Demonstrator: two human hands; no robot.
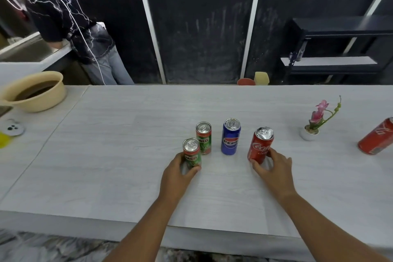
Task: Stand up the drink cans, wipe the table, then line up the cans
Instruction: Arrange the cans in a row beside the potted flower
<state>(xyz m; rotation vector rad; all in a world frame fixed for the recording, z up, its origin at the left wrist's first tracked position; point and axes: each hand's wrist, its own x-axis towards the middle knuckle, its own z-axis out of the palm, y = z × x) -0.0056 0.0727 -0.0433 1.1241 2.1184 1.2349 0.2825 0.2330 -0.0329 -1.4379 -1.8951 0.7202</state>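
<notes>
Several cans stand on the pale wooden table [127, 166]. My left hand [178, 173] grips the nearer green Milo can [192, 152] at its base; the can is upright. A second Milo can [203, 137] stands just behind it. A blue Pepsi can [230, 136] stands upright in the middle. My right hand [273, 166] grips a red Coca-Cola can [260, 144] near its bottom; the can leans slightly. Another red Coca-Cola can [376, 137] lies tilted at the far right edge of the view.
A small white pot with a pink flower [316, 121] stands at the right. A beige bowl [36, 91] sits at the far left, with a yellow thing [4, 139] and a round white item [13, 128] near it. A person stands behind at the left.
</notes>
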